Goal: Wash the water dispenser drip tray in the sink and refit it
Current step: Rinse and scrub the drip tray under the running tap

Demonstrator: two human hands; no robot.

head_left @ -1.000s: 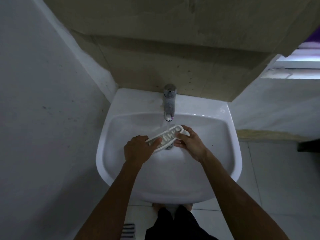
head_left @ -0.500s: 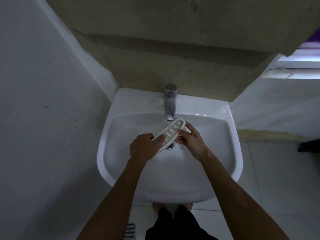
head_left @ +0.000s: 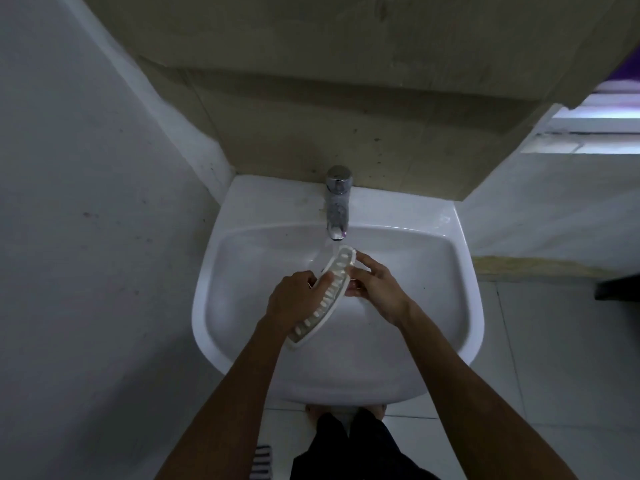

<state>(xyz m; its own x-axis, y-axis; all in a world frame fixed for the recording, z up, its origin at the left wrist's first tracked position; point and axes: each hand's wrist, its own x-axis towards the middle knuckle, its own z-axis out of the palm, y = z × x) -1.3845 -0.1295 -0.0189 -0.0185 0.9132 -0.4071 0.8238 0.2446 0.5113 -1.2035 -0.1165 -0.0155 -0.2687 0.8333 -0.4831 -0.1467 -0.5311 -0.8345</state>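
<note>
Over the white sink (head_left: 221, 306), a person rinses a slotted drip tray (head_left: 330, 289) under the running tap (head_left: 337, 202).

Held above the basin, the tray runs its long axis diagonally, far end under the stream, near end down toward the person's left. The left hand (head_left: 294, 299) grips it around the middle, thumb curled over the slots; that grip sits nearer the low end. The right hand (head_left: 375, 285) pinches the upper end just beside the spout, its fingers (head_left: 367, 261) touching the rim. Glazed, wet porcelain lies below; grey walls close in on the left, tiled floor (head_left: 554, 375) on the right.
</note>
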